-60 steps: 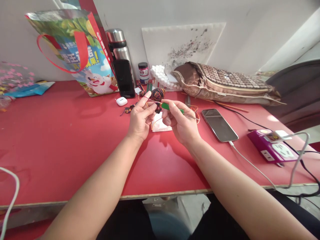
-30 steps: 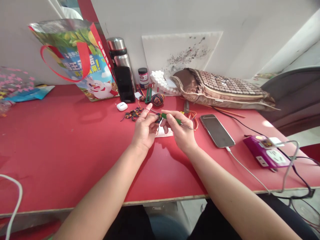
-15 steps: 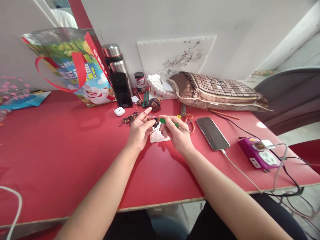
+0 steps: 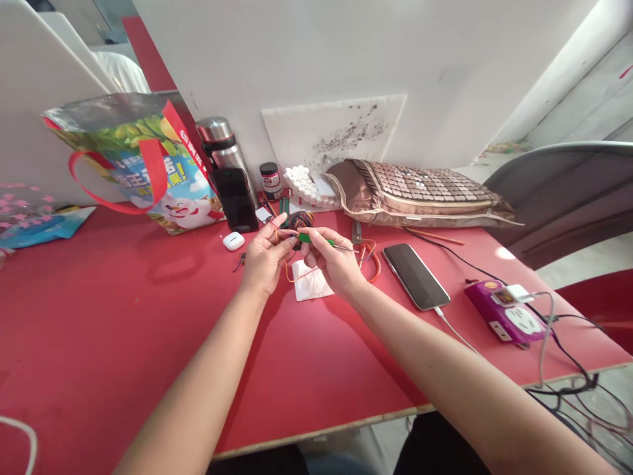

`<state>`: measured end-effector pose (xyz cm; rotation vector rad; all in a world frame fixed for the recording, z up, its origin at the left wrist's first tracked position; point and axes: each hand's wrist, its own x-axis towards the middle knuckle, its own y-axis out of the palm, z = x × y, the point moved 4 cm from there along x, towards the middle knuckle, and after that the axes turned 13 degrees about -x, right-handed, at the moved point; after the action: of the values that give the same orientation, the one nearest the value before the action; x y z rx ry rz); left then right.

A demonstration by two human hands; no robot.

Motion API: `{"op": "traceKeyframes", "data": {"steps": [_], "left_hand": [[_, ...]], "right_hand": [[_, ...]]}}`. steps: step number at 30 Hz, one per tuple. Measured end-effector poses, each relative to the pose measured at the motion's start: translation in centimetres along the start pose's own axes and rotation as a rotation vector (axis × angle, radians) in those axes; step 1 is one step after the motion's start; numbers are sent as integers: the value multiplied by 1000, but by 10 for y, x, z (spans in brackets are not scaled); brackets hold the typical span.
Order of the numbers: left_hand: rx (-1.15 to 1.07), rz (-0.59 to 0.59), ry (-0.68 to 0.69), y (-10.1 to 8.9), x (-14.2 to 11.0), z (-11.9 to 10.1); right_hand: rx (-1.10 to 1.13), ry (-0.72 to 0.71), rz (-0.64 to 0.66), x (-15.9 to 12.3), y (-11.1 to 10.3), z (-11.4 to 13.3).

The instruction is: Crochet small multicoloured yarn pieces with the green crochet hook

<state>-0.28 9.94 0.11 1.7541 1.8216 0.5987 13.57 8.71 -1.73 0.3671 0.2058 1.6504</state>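
Note:
My right hand (image 4: 336, 262) grips a crochet hook by its green handle (image 4: 316, 239), with the thin metal shaft sticking out to the right. Pinched between the thumb and fingers of my left hand (image 4: 262, 265) is a small dark piece of crochet (image 4: 296, 245), mostly hidden by fingers. Multicoloured yarn runs over the raised left index finger, and an orange strand hangs below. The hook's tip meets the work between both hands. Just behind them, a ball of multicoloured yarn (image 4: 302, 219) is partly covered. Beneath lies a white tissue-like square (image 4: 311, 287) on the red table (image 4: 148, 330).
A white earbud case (image 4: 233, 241), an upright phone (image 4: 234, 199), a steel flask (image 4: 228, 152) and a printed bag (image 4: 163, 171) stand left. To the right are orange-handled pliers (image 4: 376, 264), a charging phone (image 4: 416, 276), a purple power strip (image 4: 504, 313) and a brown bag (image 4: 420, 194).
The view has tilted up, so the table's things sit lower in the picture. Both hands have shifted back over the table, covering part of the yarn ball and keeping their grips.

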Motion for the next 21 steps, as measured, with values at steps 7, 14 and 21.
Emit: {"op": "traceKeyframes", "data": {"steps": [7,14,21], "left_hand": [[64,3,92,-15,7,16],[139,-22,131,-17,7,25],[18,-26,118,-10,0,27]], "right_hand": [[103,86,-10,8,-6,-26],[-59,14,-27,4,-13,-25],[-136,-90,-144,-7,0,-26]]}}
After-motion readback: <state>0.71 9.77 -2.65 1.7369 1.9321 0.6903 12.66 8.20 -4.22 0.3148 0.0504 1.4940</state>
